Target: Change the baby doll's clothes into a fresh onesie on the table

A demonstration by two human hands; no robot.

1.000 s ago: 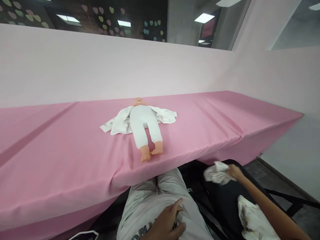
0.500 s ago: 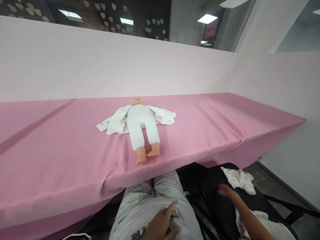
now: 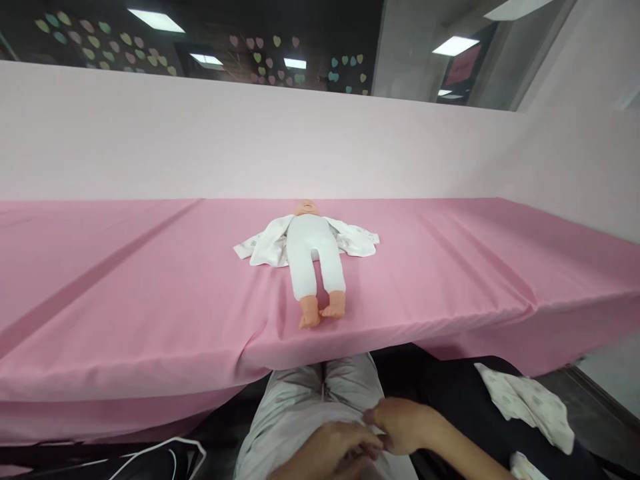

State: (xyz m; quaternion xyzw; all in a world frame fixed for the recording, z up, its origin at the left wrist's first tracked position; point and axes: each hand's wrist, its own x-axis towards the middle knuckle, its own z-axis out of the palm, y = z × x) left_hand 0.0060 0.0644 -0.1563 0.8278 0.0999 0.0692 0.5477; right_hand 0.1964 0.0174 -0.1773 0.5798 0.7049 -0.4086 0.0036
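Over my lap, my left hand [image 3: 334,448] and my right hand [image 3: 400,423] meet, their fingertips close together or touching. The left fingers are loosely bent with a gap to the thumb, and I see nothing between them. My right fingers are bunched and slightly blurred; whatever may be in them is hidden. Beyond my knees a baby doll [image 3: 306,240] lies on its back, feet towards me, its body and legs white and its feet bare. A white baby top [image 3: 273,243] is spread under it, sleeves out to both sides. Neither hand touches the doll.
The doll lies on a table with a pink cloth [image 3: 165,307] against a white wall [image 3: 225,143]. To my right, a black chair [image 3: 453,400] bears a patterned white cloth [image 3: 530,403] and another white cloth [image 3: 525,467]. A white cable [image 3: 170,441] shows at lower left.
My right hand has come from above the chair to my lap and met my left hand. The left fingers, spread before, are now bent. The view has turned left; the doll lies as before.
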